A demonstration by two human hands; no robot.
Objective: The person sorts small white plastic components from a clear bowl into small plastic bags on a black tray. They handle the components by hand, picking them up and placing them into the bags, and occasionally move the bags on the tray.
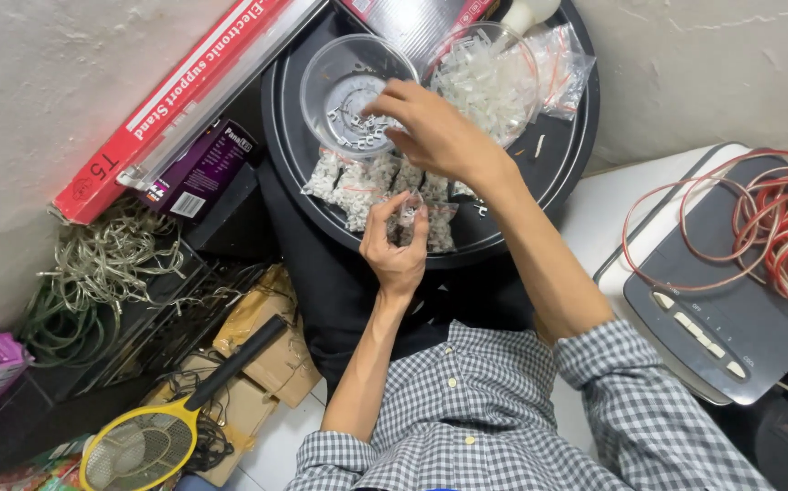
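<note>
Left hand [396, 244]: you are pinching a small clear bag [409, 216] between thumb and fingertips, over the near rim of the round black tray [296, 155].
Right hand [432, 130]: your fingers are closing on small pieces at the rim of the clear bowl [344, 91] (which pieces, you cannot tell).
Edges: filled packets [358, 182] are crowding the tray's near side.
Open room: the white scale [717, 300] under the red wire coil [776, 227] is boxing in your right elbow.

Open room only on the right part of the round black tray [565, 155]. Blocked at the tray's far side by two clear plastic bowls [350, 91], along its near rim by filled small bags [358, 182], leftward by a long red box [180, 100].
</note>
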